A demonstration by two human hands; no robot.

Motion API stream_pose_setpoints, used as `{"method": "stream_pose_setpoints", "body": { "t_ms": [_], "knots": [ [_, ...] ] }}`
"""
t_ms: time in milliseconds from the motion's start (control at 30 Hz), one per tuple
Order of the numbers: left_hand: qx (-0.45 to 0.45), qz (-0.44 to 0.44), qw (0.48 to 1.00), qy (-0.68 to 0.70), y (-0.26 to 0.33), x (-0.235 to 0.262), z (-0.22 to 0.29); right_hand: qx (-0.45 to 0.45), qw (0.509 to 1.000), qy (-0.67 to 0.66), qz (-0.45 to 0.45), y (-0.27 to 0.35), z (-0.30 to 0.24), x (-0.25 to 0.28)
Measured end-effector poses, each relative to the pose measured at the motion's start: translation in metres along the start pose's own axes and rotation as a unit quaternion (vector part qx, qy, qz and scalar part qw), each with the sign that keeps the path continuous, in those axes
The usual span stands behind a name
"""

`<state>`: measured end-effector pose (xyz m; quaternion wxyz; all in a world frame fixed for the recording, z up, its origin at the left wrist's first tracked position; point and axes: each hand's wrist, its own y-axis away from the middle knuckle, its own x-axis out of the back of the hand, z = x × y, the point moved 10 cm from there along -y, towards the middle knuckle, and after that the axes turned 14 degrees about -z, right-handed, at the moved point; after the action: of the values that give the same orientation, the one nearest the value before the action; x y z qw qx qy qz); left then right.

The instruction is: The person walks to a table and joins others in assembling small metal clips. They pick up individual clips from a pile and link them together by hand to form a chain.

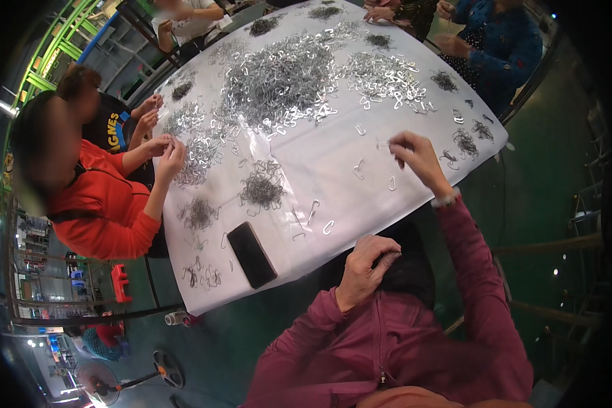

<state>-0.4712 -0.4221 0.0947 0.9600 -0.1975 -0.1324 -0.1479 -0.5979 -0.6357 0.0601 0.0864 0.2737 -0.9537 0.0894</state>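
My right hand point(415, 158) reaches over the near right of the table, its fingertips closed on a small silver metal hook point(383, 144). In front of my body, just off the table's near edge, my left hand point(367, 270) is closed with fingers curled; whatever it holds is too small to make out. A few loose silver hooks lie around my right hand, among them one hook point(392, 183) below it and another hook point(328, 227) near the edge. A large heap of silver hooks point(279, 78) covers the middle of the table.
On the white-covered table point(360, 221) lie a black phone point(251, 255) and small piles of thin dark wire pieces point(262, 190). A person in a red jacket point(109, 204) works at the left with others; more people stand at the far side. A fan point(166, 369) stands lower left.
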Motion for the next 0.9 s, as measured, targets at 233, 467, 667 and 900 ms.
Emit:
{"method": "stream_pose_setpoints", "body": {
  "t_ms": [233, 467, 667, 900],
  "knots": [
    [0.071, 0.004, 0.996, 0.053, -0.004, -0.014, -0.018, -0.037, 0.999, -0.027, -0.018, 0.098, -0.081, -0.019],
    [0.051, 0.044, 0.995, 0.077, -0.013, -0.008, -0.017, 0.057, 0.99, 0.067, -0.107, 0.132, -0.127, -0.052],
    [0.063, 0.053, 0.986, 0.145, -0.02, -0.004, -0.016, 0.009, 0.995, 0.01, -0.1, 0.136, -0.123, -0.05],
    [0.062, 0.053, 0.984, 0.157, -0.022, 0.001, -0.019, 0.053, 0.989, 0.084, -0.112, 0.125, -0.133, -0.06]
  ]
}}
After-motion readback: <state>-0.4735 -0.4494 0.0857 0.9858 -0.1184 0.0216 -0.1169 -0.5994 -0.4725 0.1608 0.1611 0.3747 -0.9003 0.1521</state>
